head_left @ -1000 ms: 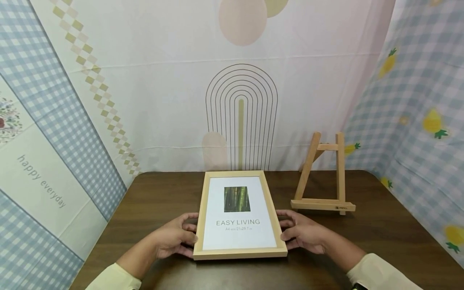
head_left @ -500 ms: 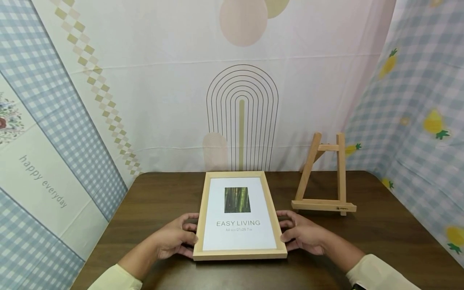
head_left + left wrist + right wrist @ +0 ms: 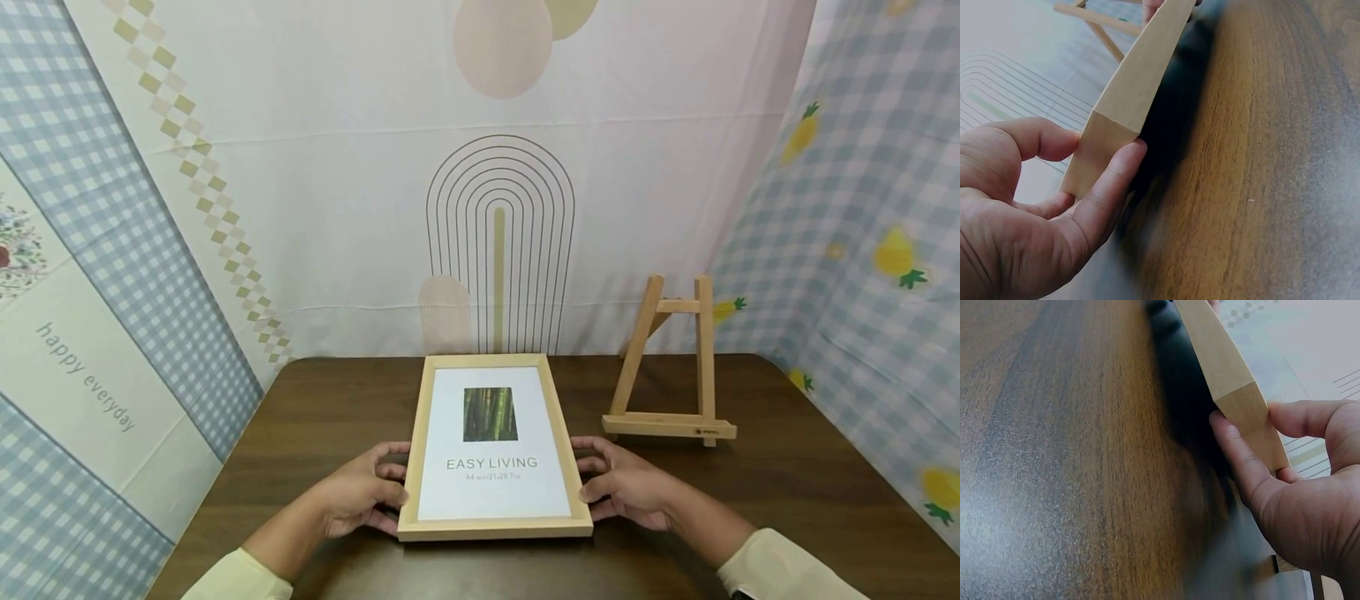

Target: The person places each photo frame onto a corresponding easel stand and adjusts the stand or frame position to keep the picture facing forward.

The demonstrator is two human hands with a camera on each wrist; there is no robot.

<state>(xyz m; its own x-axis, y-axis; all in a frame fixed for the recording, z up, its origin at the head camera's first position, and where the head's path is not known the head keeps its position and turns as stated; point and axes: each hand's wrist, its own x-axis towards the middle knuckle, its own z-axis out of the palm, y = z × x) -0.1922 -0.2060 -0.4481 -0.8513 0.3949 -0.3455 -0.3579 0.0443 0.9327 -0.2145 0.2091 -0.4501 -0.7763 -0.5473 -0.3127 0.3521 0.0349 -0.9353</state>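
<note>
A light wooden picture frame (image 3: 491, 502) lies face up over the brown table, its white sheet printed with a bamboo photo and "EASY LIVING". My left hand (image 3: 362, 490) grips its left side near the front corner, thumb on the upper edge. The right hand (image 3: 636, 490) holds the opposite side in the same way. In the left wrist view, one finger of the left hand (image 3: 1035, 219) reaches under the frame's corner (image 3: 1107, 137). A finger of the right hand (image 3: 1310, 500) does likewise in the right wrist view. A dark shadow falls beneath the frame there.
A small wooden easel (image 3: 667, 426) stands on the table (image 3: 300, 425), back and right of the frame. Behind the table hangs a white patterned cloth (image 3: 337, 208). Checked cloths hang along the left (image 3: 135, 217) and right (image 3: 862, 350) sides.
</note>
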